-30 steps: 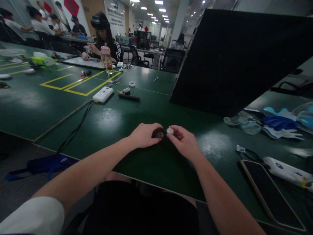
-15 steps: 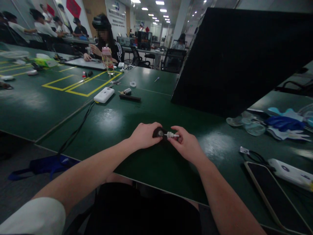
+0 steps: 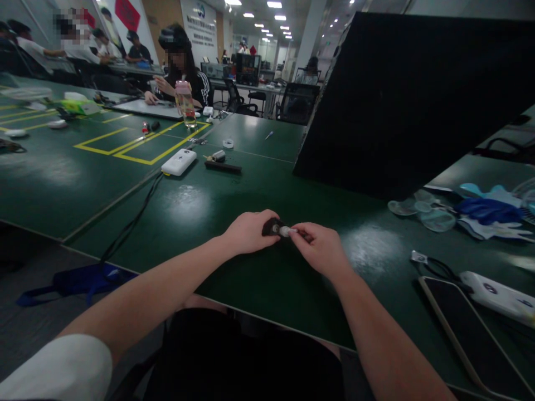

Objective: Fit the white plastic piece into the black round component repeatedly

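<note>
My left hand [image 3: 249, 231] is closed around a small dark part with a round metal fitting [image 3: 268, 227], just above the green table [image 3: 234, 284]. Between the fingertips of my right hand [image 3: 321, 245] is a small pale stepped cylinder [image 3: 285, 231], pinched at its right end. Its left end is up against the round fitting; whether it is inside the fitting I cannot tell. The right fingers partly cover the cylinder, and the left palm hides much of the dark part.
Ahead lie a dark bar [image 3: 223, 166] and a white power bank [image 3: 179, 162] with a black cable. A large black panel [image 3: 401, 106] leans at the right. A phone [image 3: 472, 334] and blue gloves [image 3: 489, 211] are on the right. A person [image 3: 179, 72] sits across the table.
The pale stepped cylinder has moved left, from a small gap to up against the dark part's fitting. My right fingers now cover more of it. My left hand has barely moved.
</note>
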The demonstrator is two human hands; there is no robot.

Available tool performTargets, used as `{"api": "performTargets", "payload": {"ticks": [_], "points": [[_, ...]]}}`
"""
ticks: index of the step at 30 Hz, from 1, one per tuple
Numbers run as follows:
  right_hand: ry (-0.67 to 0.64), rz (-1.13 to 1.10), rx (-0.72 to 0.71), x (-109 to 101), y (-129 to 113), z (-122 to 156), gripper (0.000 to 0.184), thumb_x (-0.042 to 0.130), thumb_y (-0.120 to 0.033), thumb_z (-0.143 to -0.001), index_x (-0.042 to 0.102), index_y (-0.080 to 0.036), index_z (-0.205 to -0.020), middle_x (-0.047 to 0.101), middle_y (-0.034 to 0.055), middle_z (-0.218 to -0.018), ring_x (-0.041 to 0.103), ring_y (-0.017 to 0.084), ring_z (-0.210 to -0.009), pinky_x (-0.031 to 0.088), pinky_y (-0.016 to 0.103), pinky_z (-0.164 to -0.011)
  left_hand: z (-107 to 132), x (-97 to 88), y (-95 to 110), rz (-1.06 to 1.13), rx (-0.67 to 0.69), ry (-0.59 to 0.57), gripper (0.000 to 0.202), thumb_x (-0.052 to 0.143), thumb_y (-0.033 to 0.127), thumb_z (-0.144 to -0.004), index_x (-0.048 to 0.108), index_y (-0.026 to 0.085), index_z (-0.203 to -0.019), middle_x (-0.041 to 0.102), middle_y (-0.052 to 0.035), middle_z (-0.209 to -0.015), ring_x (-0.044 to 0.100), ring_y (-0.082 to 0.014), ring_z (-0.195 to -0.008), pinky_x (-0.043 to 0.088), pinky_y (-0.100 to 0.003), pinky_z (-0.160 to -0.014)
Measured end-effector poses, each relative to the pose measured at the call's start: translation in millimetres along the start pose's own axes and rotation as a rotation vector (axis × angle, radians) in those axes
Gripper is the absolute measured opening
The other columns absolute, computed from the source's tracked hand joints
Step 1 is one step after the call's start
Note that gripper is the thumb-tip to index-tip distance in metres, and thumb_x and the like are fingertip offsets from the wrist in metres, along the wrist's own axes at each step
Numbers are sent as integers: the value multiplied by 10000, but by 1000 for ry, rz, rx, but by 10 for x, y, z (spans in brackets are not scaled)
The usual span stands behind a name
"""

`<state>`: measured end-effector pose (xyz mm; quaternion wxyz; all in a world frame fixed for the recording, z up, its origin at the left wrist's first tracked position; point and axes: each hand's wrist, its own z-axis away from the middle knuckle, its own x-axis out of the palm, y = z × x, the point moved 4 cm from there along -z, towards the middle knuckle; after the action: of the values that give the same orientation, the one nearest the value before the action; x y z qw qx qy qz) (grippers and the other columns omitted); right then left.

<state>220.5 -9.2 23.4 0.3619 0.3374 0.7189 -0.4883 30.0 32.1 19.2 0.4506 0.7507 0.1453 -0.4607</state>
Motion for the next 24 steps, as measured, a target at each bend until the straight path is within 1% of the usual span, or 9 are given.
{"api": "performTargets", "payload": {"ticks": [2, 4, 6, 9, 11, 13, 17, 20, 24], "points": [[-8, 29, 65, 22, 15, -5, 374, 559, -520, -935, 722, -220, -784, 682, 23, -692, 571, 157, -588, 367, 299, -556, 0, 4, 5, 22, 0, -14, 456, 681, 439, -835, 587, 255, -1241, 726, -39, -1080, 697, -225, -910, 540, -357, -757], [2, 51, 132, 17, 47, -3, 512, 529, -620, -921, 657, -212, -639, 613, 14, -576, 516, 147, -519, 318, 297, -520, 0, 7, 2, 27, -12, -22, 461, 685, 447, -831, 585, 260, -1241, 725, -37, -1088, 695, -229, -918, 540, -358, -753], [45, 34, 191, -32, 98, 5, 609, 461, -685, -927, 602, -209, -574, 562, 12, -520, 479, 140, -482, 293, 297, -504, -1, 9, -10, 25, -31, -30, 475, 692, 457, -826, 582, 262, -1244, 727, -36, -1082, 695, -232, -910, 541, -360, -750], [138, -22, 299, -141, 210, 20, 719, 295, -729, -959, 583, -209, -554, 529, 23, -485, 481, 149, -468, 298, 305, -503, 2, 9, -29, 31, -43, -35, 502, 697, 462, -823, 568, 257, -1263, 728, -38, -1073, 697, -230, -891, 542, -359, -748], [166, -34, 373, -183, 282, 21, 775, 220, -754, -956, 593, -210, -548, 536, 37, -482, 506, 164, -476, 312, 314, -511, 8, 11, -33, 39, -41, -39, 510, 694, 460, -826, 560, 253, -1273, 726, -42, -1080, 697, -228, -891, 542, -358, -748], [153, -33, 422, -185, 329, 10, 802, 193, -779, -942, 598, -211, -546, 555, 50, -499, 528, 177, -495, 321, 318, -517, 11, 15, -32, 45, -41, -41, 510, 690, 460, -829, 558, 252, -1275, 724, -45, -1085, 695, -228, -895, 542, -359, -750], [70, -52, 478, -136, 367, -19, 808, 197, -817, -913, 611, -213, -571, 594, 61, -554, 554, 190, -536, 343, 321, -528, 6, -8, -70, 79, -37, -40, 505, 682, 458, -829, 562, 256, -1275, 713, -42, -1102, 687, -224, -914, 550, -369, -778], [34, -48, 512, -132, 391, -25, 807, 198, -826, -905, 617, -214, -588, 612, 65, -583, 565, 195, -553, 368, 330, -541, 19, -134, -253, 68, -42, 23, 467, 685, 456, -811, 608, 245, -1220, 675, -59, -1179, 664, -236, -1020, 553, -389, -864], [6, -56, 516, -122, 423, -33, 787, 219, -825, -903, 622, -214, -614, 610, 64, -590, 557, 195, -547, 373, 335, -532, 167, -468, -746, -48, -161, 222, 437, 699, 356, -763, 625, 208, -1167, 613, -97, -1271, 611, -264, -1154, 511, -416, -1007]]}}
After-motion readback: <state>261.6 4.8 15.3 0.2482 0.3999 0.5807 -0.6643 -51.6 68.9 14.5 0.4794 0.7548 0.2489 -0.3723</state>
